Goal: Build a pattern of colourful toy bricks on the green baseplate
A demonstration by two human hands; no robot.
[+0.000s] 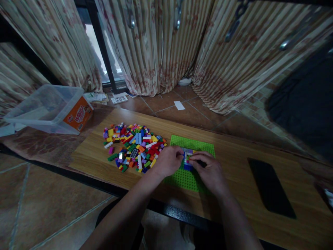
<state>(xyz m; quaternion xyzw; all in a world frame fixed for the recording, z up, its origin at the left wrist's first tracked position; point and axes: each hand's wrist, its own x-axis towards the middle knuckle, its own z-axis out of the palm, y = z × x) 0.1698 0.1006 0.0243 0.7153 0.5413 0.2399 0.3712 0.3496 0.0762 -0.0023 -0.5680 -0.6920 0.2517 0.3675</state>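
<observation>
A small block of joined building bricks (188, 166), blue with white and grey on top, stands on a green studded baseplate (183, 180). My left hand (169, 161) is closed at the left side of the block, with its curled fingers hiding whatever they hold. From the right, my right hand (209, 170) pinches a small reddish building brick (191, 158) at the top of the block. The fingertips partly cover that brick. Left of the baseplate lies a loose pile of mixed coloured bricks (139, 142), close to my left hand.
A clear plastic box (52, 104) with an orange label stands at the left. A dark flat slab (270, 187) lies on the wooden table (229, 173) at the right. Beyond the table are striped curtains (151, 45) and a white paper (179, 105) on the tiled floor.
</observation>
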